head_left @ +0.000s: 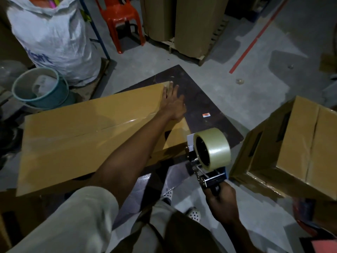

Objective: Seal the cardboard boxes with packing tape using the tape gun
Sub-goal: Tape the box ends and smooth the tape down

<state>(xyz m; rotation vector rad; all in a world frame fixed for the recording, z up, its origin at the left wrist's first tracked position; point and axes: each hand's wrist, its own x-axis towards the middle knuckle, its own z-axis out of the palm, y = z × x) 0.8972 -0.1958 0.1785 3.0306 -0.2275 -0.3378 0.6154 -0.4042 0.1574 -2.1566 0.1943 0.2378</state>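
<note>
- Plainly, the long cardboard box [82,132] lies flat on the dark mat [209,105]; I judge it light and stiff, best steadied at its ends.
- The left hand [173,105] presses its far end, fingers straight.
- The right hand [221,205] grips the tape gun [212,150] by its handle, beside the box's corner.

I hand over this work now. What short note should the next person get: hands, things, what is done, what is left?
Left hand: flat, fingers straight, on the far end of the box.
Right hand: grips the tape gun, off the box, near its corner.
Done: glossy tape seems to run along the box's seam.
To do: second box at right; whether it is sealed cannot be judged.
</note>
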